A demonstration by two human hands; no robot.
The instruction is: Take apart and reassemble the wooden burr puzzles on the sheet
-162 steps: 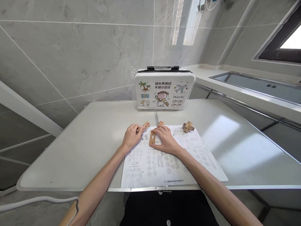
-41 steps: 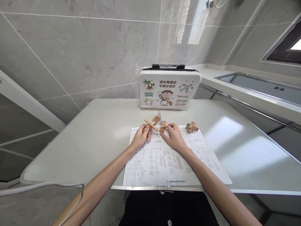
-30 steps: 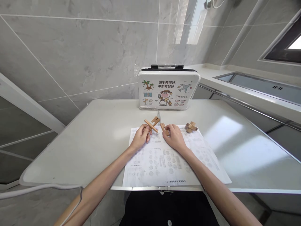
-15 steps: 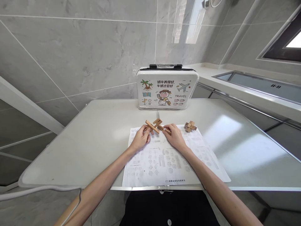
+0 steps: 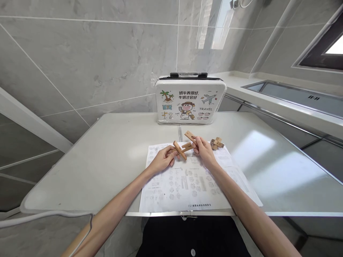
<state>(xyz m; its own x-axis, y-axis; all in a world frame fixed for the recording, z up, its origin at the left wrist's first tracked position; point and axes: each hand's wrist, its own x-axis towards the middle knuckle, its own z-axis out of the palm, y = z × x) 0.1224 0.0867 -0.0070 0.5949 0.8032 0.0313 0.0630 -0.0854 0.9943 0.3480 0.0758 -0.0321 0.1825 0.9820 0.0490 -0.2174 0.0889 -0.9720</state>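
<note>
Print on the sheet, too tiny to read. Right hand hides the near end of its wooden piece.

Two hands: left hand, right hand. Three loose wooden puzzle pieces: crossed pair, single piece. One assembled wooden burr puzzle. One printed instruction sheet. One cartoon-print carry case. One bench. One white cable.

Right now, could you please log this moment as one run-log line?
left hand: holds crossed wooden pieces | right hand: holds wooden bar | below: instruction sheet | nearby: assembled puzzle
</note>
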